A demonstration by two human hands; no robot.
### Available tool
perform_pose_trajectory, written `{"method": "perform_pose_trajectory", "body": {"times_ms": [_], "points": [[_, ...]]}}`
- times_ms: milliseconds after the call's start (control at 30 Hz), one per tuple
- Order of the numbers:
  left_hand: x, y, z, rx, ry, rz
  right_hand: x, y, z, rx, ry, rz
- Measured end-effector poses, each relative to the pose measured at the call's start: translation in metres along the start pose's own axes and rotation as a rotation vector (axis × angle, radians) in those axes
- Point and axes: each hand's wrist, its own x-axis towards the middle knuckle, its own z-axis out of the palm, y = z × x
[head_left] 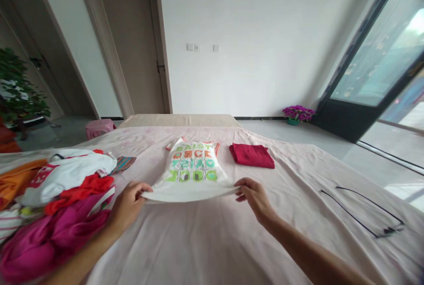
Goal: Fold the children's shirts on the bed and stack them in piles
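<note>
Spreading out before us, a bed (205,241) under a pale pink sheet carries a white printed top (194,172) at its middle, gripped by its near hem.

We see a pile of clothes (56,201) in magenta, red, white and orange heaped on the left, a folded red garment (251,155) lying just right of the top, and a thin black hanger (364,214) resting farther right on the sheet. Our left hand (127,203) is pinched around the hem's left corner; our right hand (255,196) is pinched around its right corner, lifting the edge slightly.
</note>
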Motion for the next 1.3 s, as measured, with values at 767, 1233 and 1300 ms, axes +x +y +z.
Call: {"method": "perform_pose_trajectory", "body": {"times_ms": [767,1233,1300], "points": [[-0.059,0.01,-0.022,0.266,-0.55,0.201,-0.053,-0.006,-0.034,-1.171,-0.368,-0.426],[0.153,0.032,0.117,0.433,-0.142,0.117,0.136,0.004,0.144,-1.236,-0.288,-0.465],[0.164,0.017,0.132,0.465,-0.143,0.087,0.157,0.019,0.149,-1.256,-0.292,-0.443]]}}
